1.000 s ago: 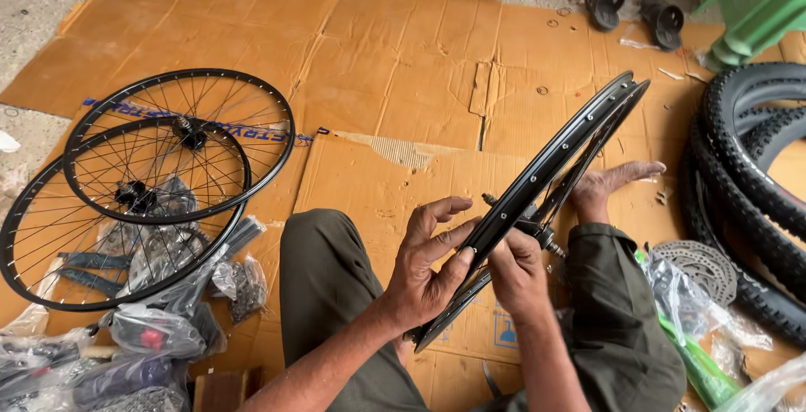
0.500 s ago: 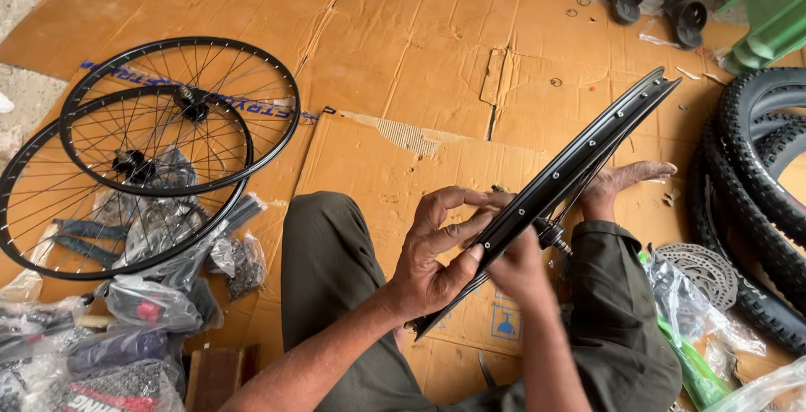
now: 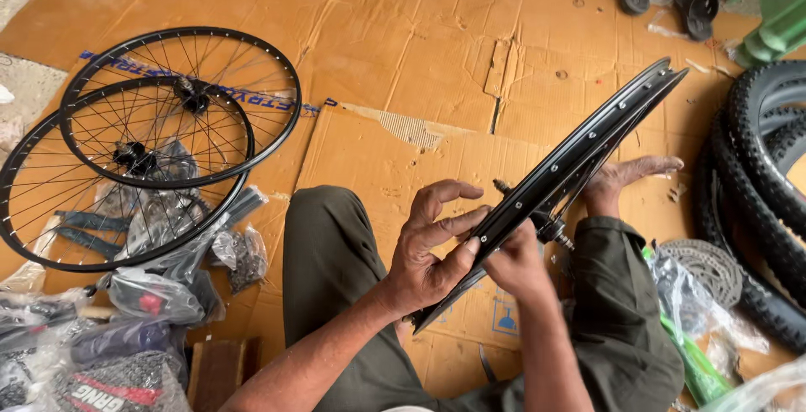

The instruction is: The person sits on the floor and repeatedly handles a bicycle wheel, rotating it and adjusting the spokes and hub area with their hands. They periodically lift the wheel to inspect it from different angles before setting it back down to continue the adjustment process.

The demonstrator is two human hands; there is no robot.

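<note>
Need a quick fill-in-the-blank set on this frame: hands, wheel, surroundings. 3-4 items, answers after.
1. Both hands, the left hand and the right hand, hold a black bicycle ____.
2. The floor covering under the person is flattened ____.
3. On the person's left, ____ spoked wheels lie overlapping.
4. The knobby tyres lie on the person's ____ side.

Answers: wheel; cardboard; three; right

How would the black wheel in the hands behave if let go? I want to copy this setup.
The black wheel stands tilted on edge between the knees, with the left hand and right hand on it, so it would likely tip over or roll. Its metal rim and spokes suggest it is stiff, not floppy. It is probably light for its size, being mostly open space.
</note>
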